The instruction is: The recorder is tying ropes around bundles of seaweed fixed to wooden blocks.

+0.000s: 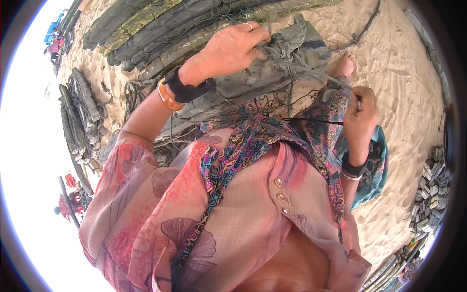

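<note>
A bundle of grey, weathered foam-like floats (243, 83) lies before me, with a knot of thick grey rope (288, 47) at its far end. My left hand (232, 51) is over the bundle, fingers curled and thumb near the forefinger, beside the knot; anything in its grip is too small to make out. From the knot a pale grey cord (316, 73) runs taut to my right hand (361, 111), which is closed on it. Out of the right hand's lower side a thin black strip (314, 120) points left; its kind is unclear.
Long grey-green floats (160, 31) lie bundled at the far left, tangled with thin green line. More floats (80, 112) rest on the sand (394, 92). A dark rope (365, 30) trails at far right. My bare foot (346, 65) is by the bundle; a teal cloth (377, 168) lies near my right wrist.
</note>
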Demonstrator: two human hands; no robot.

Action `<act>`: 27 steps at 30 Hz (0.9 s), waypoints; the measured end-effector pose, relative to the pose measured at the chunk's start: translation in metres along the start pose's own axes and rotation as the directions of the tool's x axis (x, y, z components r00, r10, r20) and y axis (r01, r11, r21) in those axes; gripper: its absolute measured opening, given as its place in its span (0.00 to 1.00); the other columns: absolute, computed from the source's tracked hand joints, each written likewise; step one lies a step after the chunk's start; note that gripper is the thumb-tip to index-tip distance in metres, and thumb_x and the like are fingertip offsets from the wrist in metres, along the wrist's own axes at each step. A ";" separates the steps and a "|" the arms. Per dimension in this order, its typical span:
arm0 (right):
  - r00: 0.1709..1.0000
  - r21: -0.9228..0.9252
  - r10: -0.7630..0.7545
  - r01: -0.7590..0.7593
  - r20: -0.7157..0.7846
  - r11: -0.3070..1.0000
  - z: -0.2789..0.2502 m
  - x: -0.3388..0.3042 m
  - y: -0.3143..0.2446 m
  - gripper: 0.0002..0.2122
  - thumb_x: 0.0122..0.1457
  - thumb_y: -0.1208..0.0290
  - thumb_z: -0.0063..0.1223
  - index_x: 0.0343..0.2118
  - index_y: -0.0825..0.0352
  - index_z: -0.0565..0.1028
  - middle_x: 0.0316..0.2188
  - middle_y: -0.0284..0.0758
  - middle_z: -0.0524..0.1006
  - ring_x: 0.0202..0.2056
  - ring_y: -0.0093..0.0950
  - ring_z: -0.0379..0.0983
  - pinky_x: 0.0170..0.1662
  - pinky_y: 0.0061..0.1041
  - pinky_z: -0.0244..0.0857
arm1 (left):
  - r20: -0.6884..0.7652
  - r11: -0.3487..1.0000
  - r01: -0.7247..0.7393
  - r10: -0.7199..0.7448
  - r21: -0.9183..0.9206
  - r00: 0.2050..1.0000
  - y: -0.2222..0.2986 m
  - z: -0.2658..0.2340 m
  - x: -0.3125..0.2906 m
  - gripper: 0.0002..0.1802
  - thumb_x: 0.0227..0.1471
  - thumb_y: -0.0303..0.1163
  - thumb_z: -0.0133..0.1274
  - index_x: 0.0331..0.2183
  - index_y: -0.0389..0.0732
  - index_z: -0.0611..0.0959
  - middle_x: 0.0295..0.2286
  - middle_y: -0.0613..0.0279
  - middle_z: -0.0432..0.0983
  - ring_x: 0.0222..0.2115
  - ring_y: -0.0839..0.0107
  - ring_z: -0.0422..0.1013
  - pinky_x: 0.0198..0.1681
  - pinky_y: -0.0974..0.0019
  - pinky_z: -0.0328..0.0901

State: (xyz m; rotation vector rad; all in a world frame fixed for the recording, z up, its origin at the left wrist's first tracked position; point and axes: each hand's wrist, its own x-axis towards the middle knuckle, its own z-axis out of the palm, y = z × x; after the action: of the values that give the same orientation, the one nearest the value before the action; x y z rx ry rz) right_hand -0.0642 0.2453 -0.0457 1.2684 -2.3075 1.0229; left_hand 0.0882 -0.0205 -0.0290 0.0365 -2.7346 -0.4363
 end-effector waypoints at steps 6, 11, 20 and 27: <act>0.733 0.244 0.668 -0.629 -0.130 0.738 -0.001 -0.029 0.095 0.10 0.54 0.72 0.49 0.26 0.77 0.73 0.17 0.31 0.71 0.21 0.19 0.63 0.27 0.22 0.60 | 0.100 0.995 -0.095 0.095 -0.009 0.990 0.006 0.006 0.003 0.18 0.42 0.33 0.58 0.37 0.39 0.75 0.33 0.55 0.73 0.37 0.55 0.69 0.39 0.57 0.64; 0.898 -0.239 0.354 -0.295 0.261 0.925 0.014 -0.037 0.090 0.07 0.55 0.74 0.48 0.30 0.73 0.75 0.20 0.31 0.73 0.21 0.16 0.64 0.26 0.16 0.59 | 0.034 0.995 -0.101 0.101 -0.005 0.994 0.014 0.009 0.007 0.19 0.42 0.38 0.59 0.36 0.38 0.76 0.33 0.54 0.73 0.36 0.54 0.69 0.38 0.56 0.64; 0.956 0.561 -0.123 -0.050 0.266 0.827 0.031 0.009 -0.040 0.05 0.47 0.77 0.59 0.26 0.69 0.76 0.20 0.36 0.74 0.21 0.25 0.70 0.24 0.22 0.62 | 0.006 0.997 -0.062 0.062 0.048 0.998 0.015 0.015 0.009 0.19 0.42 0.40 0.59 0.33 0.38 0.76 0.28 0.53 0.75 0.32 0.53 0.71 0.35 0.57 0.65; 0.958 0.291 -0.025 -0.061 0.285 0.955 0.078 -0.006 -0.048 0.08 0.45 0.65 0.58 0.23 0.65 0.75 0.20 0.38 0.74 0.23 0.39 0.73 0.26 0.34 0.65 | -0.005 1.000 -0.012 0.013 0.019 1.000 0.016 0.016 0.008 0.18 0.42 0.39 0.60 0.34 0.38 0.76 0.26 0.55 0.74 0.31 0.55 0.71 0.33 0.58 0.65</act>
State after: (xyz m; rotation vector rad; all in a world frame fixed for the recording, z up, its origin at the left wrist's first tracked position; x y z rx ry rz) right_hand -0.0161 0.1765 -0.0824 1.6079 -2.4440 1.3092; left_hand 0.0754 -0.0011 -0.0354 0.0254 -2.7324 -0.4061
